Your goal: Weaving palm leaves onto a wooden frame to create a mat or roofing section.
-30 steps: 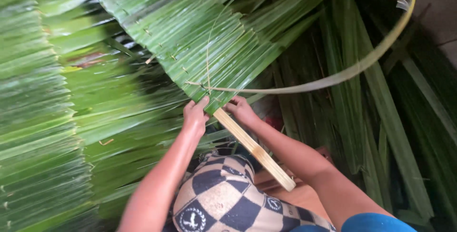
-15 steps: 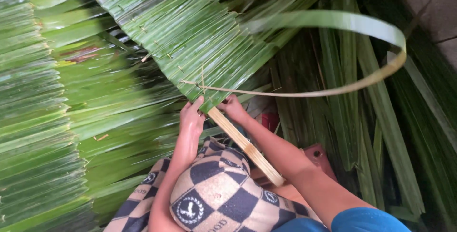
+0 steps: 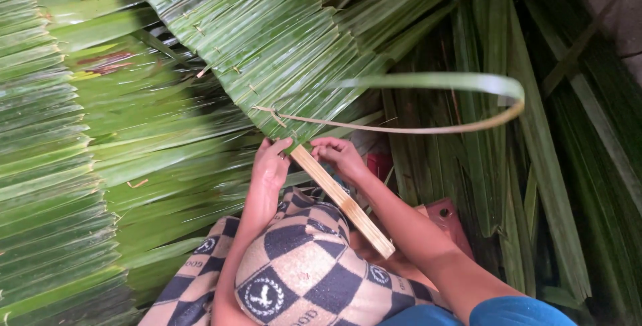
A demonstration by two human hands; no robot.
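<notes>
Fingers of the left hand [image 3: 271, 162] curl closed over the lower edge of the stitched palm-leaf panel [image 3: 267, 38], pinching it where it meets the upper end of the flat wooden slat [image 3: 341, 199]. The right hand [image 3: 340, 155] sits just beside it on the other side of the slat, its fingers bent and closed on the same leaf edge and on the end of a long green leaf strip [image 3: 435, 98]. That strip arcs out to the right, loops round and comes back over the panel. The slat slants down from the panel's edge across a checked cloth [image 3: 301, 272] covering the lap. More folded leaf panels [image 3: 53, 165] lie stacked at the left, and loose long leaves [image 3: 535, 199] lie at the right, partly hiding a reddish block [image 3: 451, 222] under the right forearm.
</notes>
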